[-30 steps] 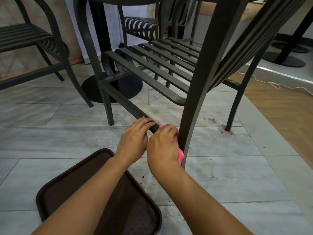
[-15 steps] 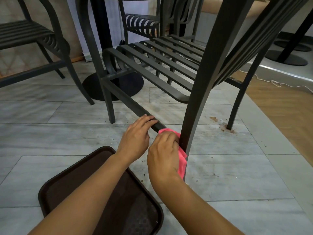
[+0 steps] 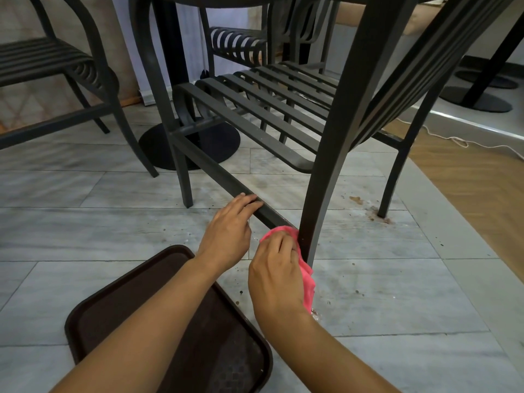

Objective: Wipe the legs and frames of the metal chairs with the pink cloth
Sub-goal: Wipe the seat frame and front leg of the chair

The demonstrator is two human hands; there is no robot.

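A dark metal chair (image 3: 286, 120) with a slatted seat stands right in front of me on the tiled floor. My right hand (image 3: 276, 272) grips the pink cloth (image 3: 307, 282) and presses it against the bottom of the chair's near front leg (image 3: 320, 199). The cloth hangs down beside the leg almost to the floor. My left hand (image 3: 229, 231) rests on the low side rail (image 3: 226, 178) of the chair, fingers laid straight over its top edge, just left of the cloth.
A dark brown tray (image 3: 170, 321) lies on the floor under my forearms. Another metal chair (image 3: 71, 80) stands at the left, a third one (image 3: 241, 43) behind. A round table base (image 3: 190, 143) sits on the floor. Crumbs and stains (image 3: 368, 208) mark the tiles; a white cable (image 3: 453, 140) crosses the wooden floor.
My right hand has slid the pink cloth down the front leg, and more cloth now hangs below the hand. My left hand stays on the side rail.
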